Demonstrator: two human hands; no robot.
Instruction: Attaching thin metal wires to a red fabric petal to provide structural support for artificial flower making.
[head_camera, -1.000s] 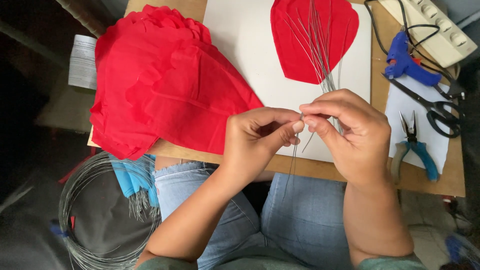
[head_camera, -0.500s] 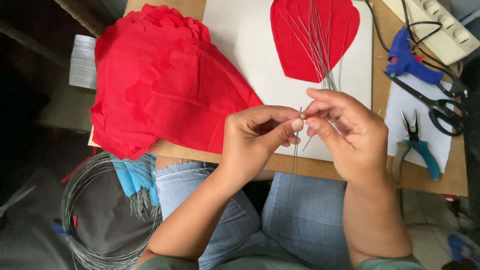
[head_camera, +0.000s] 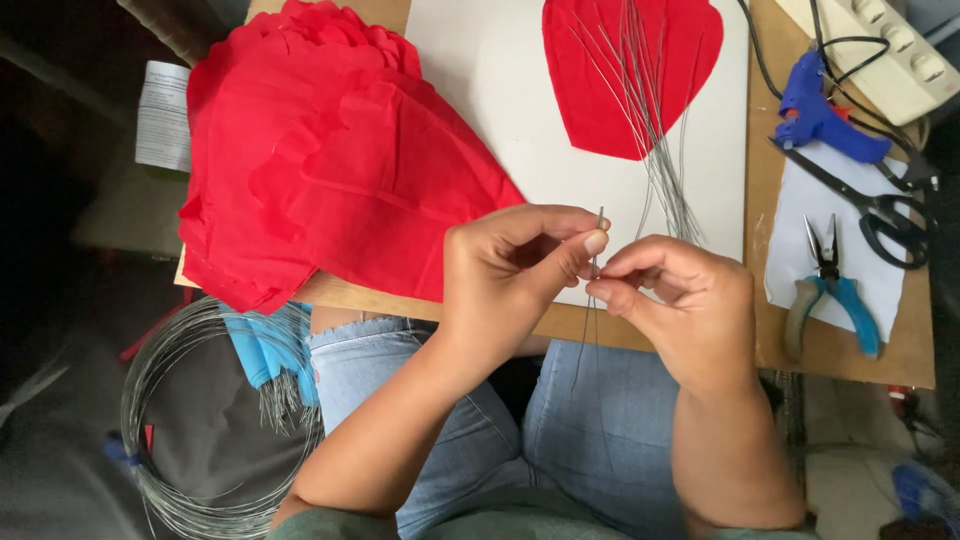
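— While you pinch that thin wire stem (head_camera: 596, 262) between both hands, which way does it run?

— Its long axis is close to vertical in the head view, roughly twelve to six o'clock. The top tip pokes up just above your left thumb, pointing at twelve; the lower length hangs down past the board's edge, over your jeans (head_camera: 600, 430), and thins out of sight there.

— How are your hands set on it?

— Your left hand (head_camera: 510, 270) has thumb and forefinger closed on the wire near its top. Your right hand (head_camera: 680, 300) sits at three o'clock of the left, fingertips pressed together on the same wire just below. The two hands touch at the fingertips.

— Where is all that?

— Over the near edge of the wooden board (head_camera: 850, 355), just in front of the white sheet (head_camera: 500, 90).

— What lies around you?

— At twelve o'clock of your hands, a bundle of cut wires (head_camera: 650, 130) fans across a red paper petal (head_camera: 610, 80). At ten o'clock, a heap of red crepe paper (head_camera: 320, 170). At three o'clock, blue-handled pliers (head_camera: 830, 290); beyond them, at two o'clock, black scissors (head_camera: 880, 205) and a blue glue gun (head_camera: 815, 110). At eight o'clock, down on the floor, a coil of wire (head_camera: 190, 420).
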